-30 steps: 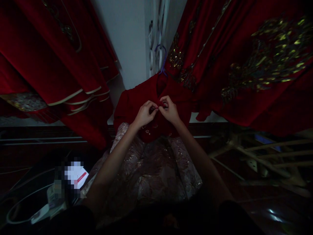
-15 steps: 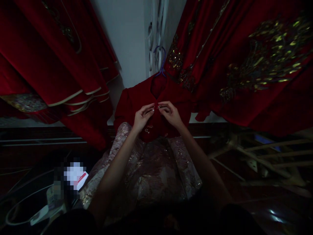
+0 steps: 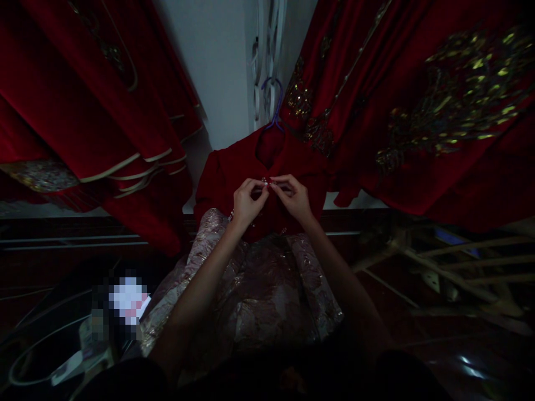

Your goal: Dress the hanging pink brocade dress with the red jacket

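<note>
A red jacket (image 3: 225,175) hangs on a purple hanger (image 3: 277,103) in front of me, its neck opening facing me. Just below that opening, my left hand (image 3: 251,200) pinches a small sparkling frog button (image 3: 264,181) at the jacket's front edge. My right hand (image 3: 293,196) pinches the opposite front edge, fingertips almost touching the left ones; the bit of fastener between them is mostly hidden. Lower on the jacket, more shiny fasteners (image 3: 284,230) show, partly covered by my left hand. A pale patterned skirt with metallic thread (image 3: 263,289) spreads below the jacket.
Red garments with light trim (image 3: 137,128) hang at left. Red garments with gold sequins (image 3: 472,83) hang at right. A wooden rack or chair (image 3: 460,262) stands low at right. A pale object with a white cord (image 3: 83,356) lies at lower left.
My left hand has shifted slightly right and its thumb and finger have closed together at the button. My right hand has barely moved and stays at the front edge.
</note>
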Tool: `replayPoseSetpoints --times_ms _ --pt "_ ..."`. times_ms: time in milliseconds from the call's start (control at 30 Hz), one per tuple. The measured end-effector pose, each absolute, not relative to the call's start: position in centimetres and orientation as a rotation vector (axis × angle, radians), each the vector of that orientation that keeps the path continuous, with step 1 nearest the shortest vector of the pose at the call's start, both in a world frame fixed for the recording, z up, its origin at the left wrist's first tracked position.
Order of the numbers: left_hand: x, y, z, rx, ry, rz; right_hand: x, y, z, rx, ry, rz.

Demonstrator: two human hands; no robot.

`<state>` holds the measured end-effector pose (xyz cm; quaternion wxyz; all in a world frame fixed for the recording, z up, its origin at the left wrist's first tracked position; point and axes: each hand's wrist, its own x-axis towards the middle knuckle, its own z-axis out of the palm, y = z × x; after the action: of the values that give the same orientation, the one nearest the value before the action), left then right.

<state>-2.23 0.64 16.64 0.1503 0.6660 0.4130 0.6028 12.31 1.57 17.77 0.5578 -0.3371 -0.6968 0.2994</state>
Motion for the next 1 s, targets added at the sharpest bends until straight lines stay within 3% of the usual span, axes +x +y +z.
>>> replayPoseSetpoints --times_ms 467,833,1000 --pt "-3.6 1.5 19.0 2.455 1.224 1.293 12.5 0.9 18.6 -0.893 -1.762 0.376" --pt "-3.6 1.5 19.8 2.724 1.252 1.083 13.3 2.2 18.0 -0.862 -1.715 0.662" --pt "-3.0 1.6 19.7 2.815 1.333 0.948 12.8 2.9 17.8 -0.898 -1.718 0.583"
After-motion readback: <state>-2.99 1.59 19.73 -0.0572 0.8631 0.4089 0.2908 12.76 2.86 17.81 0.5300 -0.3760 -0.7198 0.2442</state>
